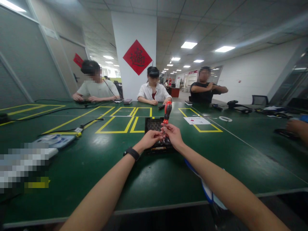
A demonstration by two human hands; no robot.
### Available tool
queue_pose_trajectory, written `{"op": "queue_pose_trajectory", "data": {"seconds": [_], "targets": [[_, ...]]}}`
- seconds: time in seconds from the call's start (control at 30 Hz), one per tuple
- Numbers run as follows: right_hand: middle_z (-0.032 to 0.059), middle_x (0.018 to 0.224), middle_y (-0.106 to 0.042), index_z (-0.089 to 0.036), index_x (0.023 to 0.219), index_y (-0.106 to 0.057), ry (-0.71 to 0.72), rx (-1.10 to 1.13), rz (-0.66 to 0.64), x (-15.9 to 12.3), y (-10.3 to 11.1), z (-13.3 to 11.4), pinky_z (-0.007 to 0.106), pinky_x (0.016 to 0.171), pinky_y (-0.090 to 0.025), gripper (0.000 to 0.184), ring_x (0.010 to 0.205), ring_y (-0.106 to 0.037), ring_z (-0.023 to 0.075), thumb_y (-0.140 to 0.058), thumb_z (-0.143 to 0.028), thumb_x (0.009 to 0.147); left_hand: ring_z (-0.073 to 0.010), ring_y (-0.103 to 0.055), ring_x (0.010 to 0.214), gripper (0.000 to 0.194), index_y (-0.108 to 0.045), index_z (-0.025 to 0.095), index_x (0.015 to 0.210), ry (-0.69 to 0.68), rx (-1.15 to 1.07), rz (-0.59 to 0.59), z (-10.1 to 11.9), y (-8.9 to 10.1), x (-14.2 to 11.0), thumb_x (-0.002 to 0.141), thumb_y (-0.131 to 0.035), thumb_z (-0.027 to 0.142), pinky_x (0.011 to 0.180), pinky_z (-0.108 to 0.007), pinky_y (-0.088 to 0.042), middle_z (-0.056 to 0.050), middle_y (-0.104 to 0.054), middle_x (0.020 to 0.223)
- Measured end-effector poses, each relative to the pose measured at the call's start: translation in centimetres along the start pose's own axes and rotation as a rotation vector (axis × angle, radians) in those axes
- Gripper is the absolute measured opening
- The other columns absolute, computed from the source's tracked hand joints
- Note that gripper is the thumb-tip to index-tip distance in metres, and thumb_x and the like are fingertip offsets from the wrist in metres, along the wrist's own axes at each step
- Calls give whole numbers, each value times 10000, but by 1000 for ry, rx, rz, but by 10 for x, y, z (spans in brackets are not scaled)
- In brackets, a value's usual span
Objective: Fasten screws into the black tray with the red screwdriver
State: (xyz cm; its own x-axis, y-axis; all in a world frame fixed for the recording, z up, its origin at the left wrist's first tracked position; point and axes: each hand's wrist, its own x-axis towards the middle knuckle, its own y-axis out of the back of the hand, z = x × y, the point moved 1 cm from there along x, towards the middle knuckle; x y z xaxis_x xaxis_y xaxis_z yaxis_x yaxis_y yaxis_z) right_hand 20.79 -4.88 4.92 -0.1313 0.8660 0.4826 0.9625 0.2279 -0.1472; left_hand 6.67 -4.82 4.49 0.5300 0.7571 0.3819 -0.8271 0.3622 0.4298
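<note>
We hold the screwdriver (167, 111) near-upright, handle uppermost, above the black case (158, 150): our right hand (174, 134), the nearer to the handle, pinches its shaft; our left hand (151, 138) bunches its fingertips beside the lower end, gripping what we cannot tell.

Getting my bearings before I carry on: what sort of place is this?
Probably an office workroom: a green table marked with yellow tape, a red-and-black screwdriver, and rows of ceiling lights.
</note>
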Motion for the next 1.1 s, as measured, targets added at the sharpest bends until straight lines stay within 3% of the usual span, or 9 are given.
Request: {"op": "queue_pose_trajectory", "data": {"seconds": [0.13,0.27,0.5,0.8,1.1], "targets": [[53,847,-618,-146,899,-583,36,-19,82,-1,0,2,229,484,-502,332,608,-592,120,-637,-350,644,-97,-507,568,306,-630,84,744,55,-17,49,0,-1,0,620,-644,364,565,-203,-388,-4,-598,625],[21,740,-608,-148,873,-586,47,-31,107,-2,-1,-1,235,493,-501,336,575,-588,117,-664,-346,613,-91,-499,532,303,-617,81,673,83,-2,100,-3,0,0,556,-693,350,526,-200,-386,-8,-594,592],[46,797,-624,-141,933,-608,24,-89,-17,0,-1,-4,203,489,-454,339,522,-524,62,-498,-409,756,-132,-576,648,298,-645,63,791,76,-150,-59,-4,0,0,673,-610,335,614,-238,-432,-94,-659,768],[-3,676,-587,-160,862,-531,60,-63,37,0,-3,-4,187,434,-435,294,511,-549,83,-606,-372,673,-80,-508,528,286,-601,90,699,99,-67,94,4,-2,-1,569,-689,329,540,-197,-400,3,-590,597],[10,741,-578,-178,999,-547,-11,-77,-85,1,0,-4,192,361,-428,352,423,-453,47,-476,-424,757,-132,-574,682,241,-623,87,795,34,-91,-81,-5,-1,0,713,-561,304,646,-232,-423,-59,-648,765]]}}
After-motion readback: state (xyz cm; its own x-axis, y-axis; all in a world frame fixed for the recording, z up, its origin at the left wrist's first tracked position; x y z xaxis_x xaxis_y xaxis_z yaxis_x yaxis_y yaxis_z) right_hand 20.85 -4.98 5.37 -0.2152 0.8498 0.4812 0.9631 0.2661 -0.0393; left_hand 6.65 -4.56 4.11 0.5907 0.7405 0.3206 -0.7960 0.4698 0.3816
